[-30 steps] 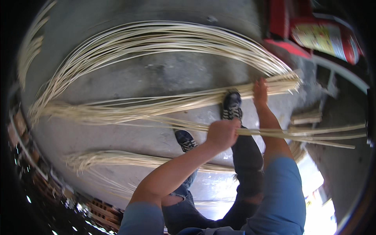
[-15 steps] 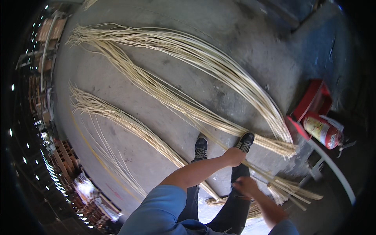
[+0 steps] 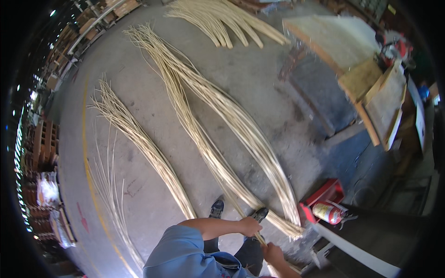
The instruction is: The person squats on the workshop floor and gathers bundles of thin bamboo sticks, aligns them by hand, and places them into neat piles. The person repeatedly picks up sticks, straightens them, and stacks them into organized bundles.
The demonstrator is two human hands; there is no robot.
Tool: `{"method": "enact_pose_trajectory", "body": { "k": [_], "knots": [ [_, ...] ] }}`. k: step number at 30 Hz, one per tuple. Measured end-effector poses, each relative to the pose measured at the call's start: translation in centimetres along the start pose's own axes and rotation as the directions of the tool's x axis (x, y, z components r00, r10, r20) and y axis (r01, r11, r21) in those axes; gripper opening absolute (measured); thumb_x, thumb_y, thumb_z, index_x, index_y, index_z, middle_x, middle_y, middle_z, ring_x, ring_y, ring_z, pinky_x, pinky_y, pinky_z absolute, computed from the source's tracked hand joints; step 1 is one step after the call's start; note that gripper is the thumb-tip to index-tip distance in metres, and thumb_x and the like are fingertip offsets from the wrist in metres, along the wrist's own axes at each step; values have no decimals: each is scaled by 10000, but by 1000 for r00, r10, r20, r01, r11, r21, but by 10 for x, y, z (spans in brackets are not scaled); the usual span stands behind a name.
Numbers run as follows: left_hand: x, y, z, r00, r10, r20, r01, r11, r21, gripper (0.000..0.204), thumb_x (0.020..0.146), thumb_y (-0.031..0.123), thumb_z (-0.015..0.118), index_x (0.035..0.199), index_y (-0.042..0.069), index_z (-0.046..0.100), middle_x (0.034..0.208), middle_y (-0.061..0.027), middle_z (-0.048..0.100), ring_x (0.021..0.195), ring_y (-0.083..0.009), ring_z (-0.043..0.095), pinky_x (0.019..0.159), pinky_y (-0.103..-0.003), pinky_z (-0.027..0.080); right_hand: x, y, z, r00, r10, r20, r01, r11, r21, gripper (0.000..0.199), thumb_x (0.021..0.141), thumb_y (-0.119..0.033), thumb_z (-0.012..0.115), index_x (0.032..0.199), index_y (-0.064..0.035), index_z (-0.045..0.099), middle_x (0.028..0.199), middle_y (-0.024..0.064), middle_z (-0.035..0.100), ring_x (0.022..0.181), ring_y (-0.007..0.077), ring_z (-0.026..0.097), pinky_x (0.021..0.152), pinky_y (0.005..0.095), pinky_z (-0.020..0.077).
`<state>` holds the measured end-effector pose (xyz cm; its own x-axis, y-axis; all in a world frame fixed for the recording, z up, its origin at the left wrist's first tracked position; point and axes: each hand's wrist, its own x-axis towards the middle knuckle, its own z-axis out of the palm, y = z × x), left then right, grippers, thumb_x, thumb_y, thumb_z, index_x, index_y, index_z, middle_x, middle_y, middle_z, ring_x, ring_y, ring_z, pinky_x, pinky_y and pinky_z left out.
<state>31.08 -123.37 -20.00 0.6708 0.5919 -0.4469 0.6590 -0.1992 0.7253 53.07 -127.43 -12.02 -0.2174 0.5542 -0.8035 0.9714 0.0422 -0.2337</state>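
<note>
My left hand (image 3: pixel 250 226) is closed around a few thin, pale rattan canes (image 3: pixel 236 204), which run up and away along the floor. Just below and to its right, my right hand (image 3: pixel 272 253) is closed too, on the same canes. A long middle bundle of rattan canes (image 3: pixel 211 160) lies under my right shoe (image 3: pixel 259 214), its near end joining a thicker, curved bundle (image 3: pixel 257 136). To the left a separate bundle (image 3: pixel 153 155) stretches out, its near end hidden behind my left arm.
Several loose canes (image 3: pixel 112 204) lie beside a yellow floor line (image 3: pixel 88 162) on the left. More bundles (image 3: pixel 218 21) lie at the far side. At right stand a red box (image 3: pixel 327 190) with a fire extinguisher (image 3: pixel 328 212) and a worktable with boards (image 3: pixel 333 39).
My view has tilted up and shows more of the far floor and the worktable. My right hand has come closer to my left and onto the canes.
</note>
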Motion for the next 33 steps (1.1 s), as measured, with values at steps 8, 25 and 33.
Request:
{"method": "enact_pose_trajectory", "body": {
  "k": [8,25,33],
  "knots": [
    [-123,-43,-102,933,-156,-323,223,958,180,181,768,165,682,935,108,722,885,-160,717,911,-369,705,800,-507,551,-234,149,-42,971,111,-210,-159,960,-230,408,912,-450,601,1176,-155,701,866,197,720,789,430,681,710,557,529],
    [-252,-77,-173,863,-452,-226,506,759,409,145,790,181,711,889,100,780,940,-101,745,991,-281,710,910,-483,500,-295,97,-132,958,245,-152,-286,865,-412,428,926,-451,569,1113,-87,693,1018,218,721,992,421,683,878,532,536],
    [-246,-65,-161,821,-415,-393,541,787,298,107,736,133,710,806,99,783,917,-141,738,956,-293,705,981,-505,437,-58,-132,-120,984,-180,16,168,878,-449,592,947,-503,488,1212,-8,677,1205,264,674,1155,417,639,1009,502,480]
  ]
}}
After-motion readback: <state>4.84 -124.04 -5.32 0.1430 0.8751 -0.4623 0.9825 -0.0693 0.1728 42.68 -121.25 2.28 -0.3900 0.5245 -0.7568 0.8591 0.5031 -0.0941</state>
